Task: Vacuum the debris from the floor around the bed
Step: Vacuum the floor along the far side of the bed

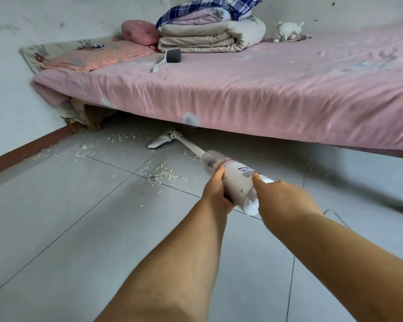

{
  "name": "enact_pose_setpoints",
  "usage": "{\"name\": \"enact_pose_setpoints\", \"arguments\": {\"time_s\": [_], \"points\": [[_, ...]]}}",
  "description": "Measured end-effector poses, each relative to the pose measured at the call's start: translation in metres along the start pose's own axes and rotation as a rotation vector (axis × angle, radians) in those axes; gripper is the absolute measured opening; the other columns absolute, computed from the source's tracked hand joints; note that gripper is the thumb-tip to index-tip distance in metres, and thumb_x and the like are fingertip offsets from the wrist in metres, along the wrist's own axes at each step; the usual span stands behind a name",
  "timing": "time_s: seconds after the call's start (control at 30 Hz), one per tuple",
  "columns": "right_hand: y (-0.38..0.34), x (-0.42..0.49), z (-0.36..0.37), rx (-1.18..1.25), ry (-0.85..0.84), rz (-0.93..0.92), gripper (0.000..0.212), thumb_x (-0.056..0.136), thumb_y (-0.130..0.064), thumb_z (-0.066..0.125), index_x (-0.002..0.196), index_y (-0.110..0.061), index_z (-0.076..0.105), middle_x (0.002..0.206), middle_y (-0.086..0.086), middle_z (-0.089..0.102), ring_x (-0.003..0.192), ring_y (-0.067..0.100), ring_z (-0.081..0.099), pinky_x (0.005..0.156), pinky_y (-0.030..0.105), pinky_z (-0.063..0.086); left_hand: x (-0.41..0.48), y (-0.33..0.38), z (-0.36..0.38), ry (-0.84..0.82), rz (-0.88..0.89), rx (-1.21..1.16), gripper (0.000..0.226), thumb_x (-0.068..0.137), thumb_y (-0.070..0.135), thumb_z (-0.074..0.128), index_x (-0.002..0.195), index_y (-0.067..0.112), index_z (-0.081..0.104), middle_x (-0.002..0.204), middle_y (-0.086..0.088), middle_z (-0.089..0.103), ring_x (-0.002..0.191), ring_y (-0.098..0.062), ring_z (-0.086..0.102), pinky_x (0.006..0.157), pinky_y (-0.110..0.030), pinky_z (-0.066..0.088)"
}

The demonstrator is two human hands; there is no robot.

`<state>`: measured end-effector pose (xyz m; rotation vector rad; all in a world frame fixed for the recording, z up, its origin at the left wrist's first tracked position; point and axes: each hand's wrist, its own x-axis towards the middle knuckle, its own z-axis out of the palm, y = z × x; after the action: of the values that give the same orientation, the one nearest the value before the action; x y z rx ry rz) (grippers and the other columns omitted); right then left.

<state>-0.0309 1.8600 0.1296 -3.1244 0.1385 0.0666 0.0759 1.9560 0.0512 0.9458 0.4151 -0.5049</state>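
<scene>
Item: white cylindrical plastic stick vacuum (237, 182), body clasped by your left hand (215, 191) and right hand (286, 201). Its floor head (159, 141) lies well ahead of them, under the edge of the pink-sheeted bed (242, 89). Pale flaky debris (163, 173) lies left of the wand.

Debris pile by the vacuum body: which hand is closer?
Left. The left hand grips the vacuum beside the debris pile; the right hand holds its far side.

Grey tiled floor (68, 240), scuffed pale walls (14, 94), reddish-brown skirting board (26, 149)
</scene>
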Motion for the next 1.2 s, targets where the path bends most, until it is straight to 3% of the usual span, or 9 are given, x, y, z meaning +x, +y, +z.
{"name": "enact_pose_setpoints", "arguments": {"time_s": [0.13,0.37,0.53,0.6,0.77,0.83,0.9,1.0,1.2], "points": [[-0.025,0.019,0.011,0.022,-0.016,-0.006,0.073,0.09,-0.012,0.04,0.152,-0.024,0.004,0.132,0.009,0.052,0.113,0.029,0.054,0.072,0.031,0.036,0.017,0.016,-0.023,0.052,0.006,-0.047,0.052,0.094,0.051,0.06,0.13,0.014,0.064,0.118,-0.014,0.071,0.099,-0.03,0.069,0.071,-0.041,0.056],[-0.051,0.04,0.027,0.017,-0.012,-0.028,0.075,0.091,-0.013,0.044,0.152,-0.024,0.003,0.134,0.01,0.052,0.113,0.029,0.055,0.078,0.033,0.043,0.039,0.03,-0.049,0.091,0.007,-0.129,0.044,0.091,0.044,0.067,0.121,0.011,0.068,0.093,-0.014,0.076,0.086,-0.031,0.072,0.067,-0.04,0.058],[-0.039,0.037,0.035,0.034,0.02,-0.016,0.076,0.089,-0.013,0.042,0.152,-0.025,0.002,0.129,0.007,0.055,0.108,0.028,0.056,0.068,0.03,0.035,0.042,0.026,-0.045,0.12,-0.022,-0.107,0.046,0.09,0.038,0.069,0.126,0.01,0.063,0.109,-0.018,0.071,0.098,-0.036,0.069,0.082,-0.049,0.057],[-0.026,0.027,0.036,0.038,0.041,-0.008,0.075,0.089,-0.014,0.04,0.152,-0.026,0.001,0.127,0.006,0.056,0.104,0.027,0.056,0.067,0.03,0.034,0.037,0.019,-0.037,0.118,-0.051,-0.086,0.046,0.088,0.037,0.069,0.124,0.01,0.063,0.106,-0.018,0.071,0.098,-0.036,0.069,0.085,-0.051,0.057],[-0.001,0.007,0.034,0.076,0.102,0.029,0.073,0.088,-0.014,0.039,0.151,-0.027,0.006,0.12,0.005,0.059,0.085,0.025,0.05,0.065,0.031,0.035,0.03,0.006,-0.019,0.11,-0.129,0.011,0.048,0.08,0.049,0.075,0.11,0.013,0.065,0.071,-0.01,0.076,0.085,-0.031,0.073,0.06,-0.047,0.061],[0.015,-0.007,0.029,0.089,0.107,0.07,0.072,0.087,-0.013,0.04,0.15,-0.028,0.009,0.116,0.005,0.06,0.079,0.025,0.045,0.064,0.031,0.036,0.02,-0.005,-0.004,0.098,-0.152,0.061,0.048,0.08,0.054,0.074,0.105,0.014,0.064,0.067,-0.01,0.075,0.083,-0.031,0.072,0.057,-0.047,0.06],[0.031,-0.02,0.025,0.085,0.117,0.106,0.074,0.086,-0.014,0.042,0.151,-0.029,0.009,0.115,0.005,0.06,0.078,0.024,0.043,0.064,0.03,0.035,0.008,-0.015,0.013,0.08,-0.176,0.123,0.049,0.079,0.057,0.074,0.103,0.015,0.064,0.075,-0.009,0.077,0.083,-0.032,0.071,0.056,-0.049,0.06],[0.054,-0.041,0.02,0.092,0.133,0.146,0.075,0.087,-0.015,0.045,0.151,-0.03,0.01,0.119,0.004,0.06,0.09,0.027,0.054,0.066,0.029,0.036,-0.006,-0.032,0.037,0.062,-0.217,0.185,0.05,0.08,0.056,0.074,0.104,0.015,0.061,0.097,-0.01,0.07,0.085,-0.035,0.069,0.053,-0.052,0.059],[0.102,-0.081,0.01,0.082,0.14,0.218,0.07,0.088,-0.017,0.047,0.151,-0.027,0.017,0.123,0.005,0.058,0.106,0.028,0.056,0.069,0.029,0.036,-0.032,-0.072,0.086,0.005,-0.259,0.265,0.054,0.08,0.056,0.075,0.106,0.012,0.059,0.099,-0.012,0.066,0.086,-0.036,0.067,0.055,-0.049,0.059]]}}
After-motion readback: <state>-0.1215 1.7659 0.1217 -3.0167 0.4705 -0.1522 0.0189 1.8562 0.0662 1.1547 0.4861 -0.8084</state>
